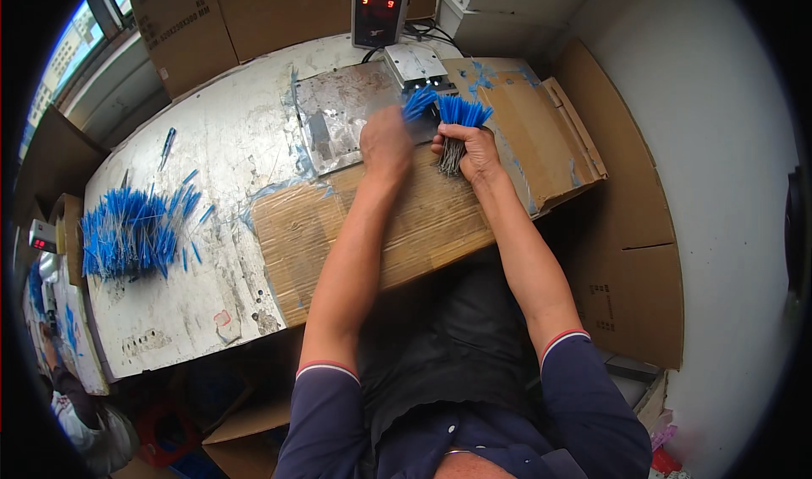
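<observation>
My right hand is closed around an upright bundle of thin wire pieces with blue ends. The bare grey wires hang out below my fingers. Beside it, my left hand is smeared by motion; a smaller bunch of blue-ended wires juts from its fingertips, which are themselves hidden. Both hands are at the near edge of a small white metal unit with lit spots on its front. Under and left of my left hand lies a scuffed metal plate. A large pile of blue-ended wires rests at the table's left.
A counter box with red digits stands at the back, cables behind it. Flattened cardboard covers the front table edge; a cardboard box sits to the right. A pen lies near the pile. Another person is at lower left.
</observation>
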Demonstrator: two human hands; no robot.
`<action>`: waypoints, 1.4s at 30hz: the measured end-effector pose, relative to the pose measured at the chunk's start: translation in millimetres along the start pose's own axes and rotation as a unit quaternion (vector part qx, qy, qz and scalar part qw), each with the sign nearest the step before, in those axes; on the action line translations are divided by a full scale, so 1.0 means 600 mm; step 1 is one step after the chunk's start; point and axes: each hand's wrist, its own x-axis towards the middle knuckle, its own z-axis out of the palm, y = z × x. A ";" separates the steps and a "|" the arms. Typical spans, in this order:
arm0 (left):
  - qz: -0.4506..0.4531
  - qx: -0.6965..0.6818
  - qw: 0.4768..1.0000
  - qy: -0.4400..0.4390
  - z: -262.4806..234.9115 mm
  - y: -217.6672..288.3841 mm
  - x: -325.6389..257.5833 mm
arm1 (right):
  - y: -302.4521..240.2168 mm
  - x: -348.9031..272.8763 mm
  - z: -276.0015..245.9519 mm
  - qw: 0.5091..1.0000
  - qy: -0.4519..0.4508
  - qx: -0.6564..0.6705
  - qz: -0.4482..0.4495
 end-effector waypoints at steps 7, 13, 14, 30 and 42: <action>-0.056 0.041 0.998 0.000 0.007 -0.003 0.001 | 0.001 -0.003 0.015 0.999 0.008 -0.039 0.009; -0.104 -0.032 0.992 0.057 0.002 -0.002 -0.001 | -0.006 -0.005 0.033 0.996 0.059 -0.057 0.026; -0.104 -0.033 0.992 0.059 0.001 -0.005 -0.001 | -0.004 -0.004 0.040 0.993 0.073 -0.087 0.015; -0.133 -0.146 0.980 0.032 -0.006 0.022 0.004 | 0.014 -0.025 0.064 0.990 -0.020 -0.136 -0.028; -0.162 -0.215 0.949 0.168 -0.008 0.020 0.009 | 0.027 -0.009 0.034 0.980 0.120 0.083 -0.135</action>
